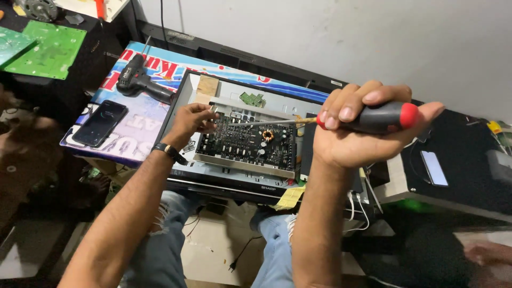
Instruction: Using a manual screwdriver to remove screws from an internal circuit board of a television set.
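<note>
Under both hands [266,128], cluttered banner-covered table [133,114]

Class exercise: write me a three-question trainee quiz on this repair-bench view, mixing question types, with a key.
1. True or false: the right hand grips a black-and-red-handled screwdriver.
2. What does the left hand touch? A) black smartphone B) dark circuit board C) black cordless drill
3. Fill in: the green circuit boards lie at the upper ____.

Key: 1 true; 2 B; 3 left.
</note>
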